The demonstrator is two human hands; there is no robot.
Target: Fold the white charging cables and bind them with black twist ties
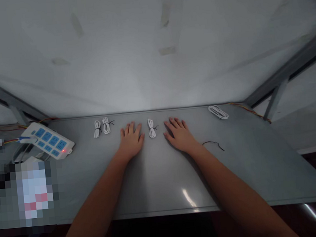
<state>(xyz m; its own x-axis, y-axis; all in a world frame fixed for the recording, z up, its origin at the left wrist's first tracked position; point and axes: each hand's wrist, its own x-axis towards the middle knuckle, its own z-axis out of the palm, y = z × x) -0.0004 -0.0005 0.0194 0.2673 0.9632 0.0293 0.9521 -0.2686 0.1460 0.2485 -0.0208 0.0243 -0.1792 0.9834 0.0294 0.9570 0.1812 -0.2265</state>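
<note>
My left hand (131, 138) lies flat, palm down, on the grey metal table (157, 177), fingers apart and holding nothing. My right hand (179, 134) rests flat the same way to its right. Between the two hands lies a small white cable bundle (151, 128) bound with a black tie, touching neither hand. Two more tied white bundles (102, 127) sit side by side to the left of my left hand. A loose black twist tie (213, 144) lies just right of my right wrist. An untied white cable coil (218, 111) is at the far right near the wall.
A white power strip (47, 140) with blue sockets and a lit red switch sits at the table's left end, with coloured wires running behind it. A blurred patch covers the near left corner. Grey frame bars slope down at both sides. The wall stands right behind the table.
</note>
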